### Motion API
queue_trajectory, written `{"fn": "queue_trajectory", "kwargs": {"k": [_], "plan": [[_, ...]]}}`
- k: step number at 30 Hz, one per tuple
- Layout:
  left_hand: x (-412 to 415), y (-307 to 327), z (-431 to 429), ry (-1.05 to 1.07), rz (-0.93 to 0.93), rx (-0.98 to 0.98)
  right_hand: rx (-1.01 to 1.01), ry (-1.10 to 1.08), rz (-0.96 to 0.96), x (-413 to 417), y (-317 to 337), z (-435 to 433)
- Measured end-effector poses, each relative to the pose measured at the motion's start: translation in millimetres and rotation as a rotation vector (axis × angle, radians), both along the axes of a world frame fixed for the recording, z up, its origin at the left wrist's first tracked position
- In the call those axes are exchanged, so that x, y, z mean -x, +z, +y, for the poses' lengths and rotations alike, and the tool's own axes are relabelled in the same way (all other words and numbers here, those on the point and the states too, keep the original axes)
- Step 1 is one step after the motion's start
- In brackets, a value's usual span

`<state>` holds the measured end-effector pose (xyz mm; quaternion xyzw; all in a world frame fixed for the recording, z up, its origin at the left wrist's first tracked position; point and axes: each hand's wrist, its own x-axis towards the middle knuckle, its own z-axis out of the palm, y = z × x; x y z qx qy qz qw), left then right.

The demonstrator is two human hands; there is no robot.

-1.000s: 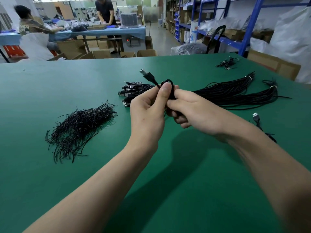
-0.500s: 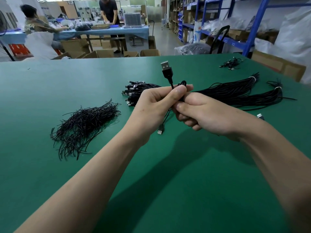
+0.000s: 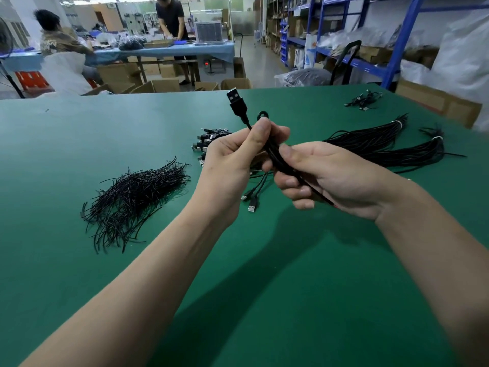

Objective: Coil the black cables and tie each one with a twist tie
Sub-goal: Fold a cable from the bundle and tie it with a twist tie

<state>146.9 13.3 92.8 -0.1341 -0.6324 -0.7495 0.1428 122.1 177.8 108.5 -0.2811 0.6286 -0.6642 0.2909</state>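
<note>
The left hand (image 3: pixel 227 165) is gripping a folded cable (image 3: pixel 272 152), thumb pressing near its top, with the USB plug (image 3: pixel 236 102) sticking up past the fingers. The right hand (image 3: pixel 330 176) is curling its fingers round the same cable lower down. Both are hovering just left of the bundle (image 3: pixel 383 147) lying on the table (image 3: pixel 264 287). The ties (image 3: pixel 135 197) are lying well left of the bundle.

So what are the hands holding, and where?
One coiled black USB cable: left hand pinches its upper end below the plug, right hand grips lower down.
</note>
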Motion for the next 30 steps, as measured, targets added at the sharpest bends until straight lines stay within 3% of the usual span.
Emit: {"fn": "queue_trajectory", "kwargs": {"k": [5, 12, 15, 18, 21, 26, 30], "plan": [[1.0, -2.9, 0.5, 0.072, -0.017, 0.01, -0.084, -0.139, 0.204, -4.1, -10.4, -17.5], [-0.6, -7.9, 7.8, 0.074, -0.05, -0.053, -0.374, -0.478, 0.776, -11.4, -20.4, -27.2], [-0.7, -11.7, 13.0, 0.045, -0.077, 0.031, -0.281, -0.52, 0.722, -20.5, -32.3, -21.5], [-4.1, -17.5, 13.6, 0.0, -0.125, 0.253, -0.204, -0.554, 0.463, -29.8, -46.7, -10.0], [-5.9, -22.0, -5.4, 0.04, -0.202, 0.588, -0.235, -0.57, 0.327, -42.0, -55.8, -1.6], [-17.0, -30.5, -97.8, 0.558, -0.338, 1.301, -0.3, -0.502, 0.224, -59.6, -70.4, -9.1], [-37.8, -46.9, -149.5, 0.77, -0.511, 1.556, -0.35, -0.489, 0.286, -64.4, -82.7, -16.2]]}}
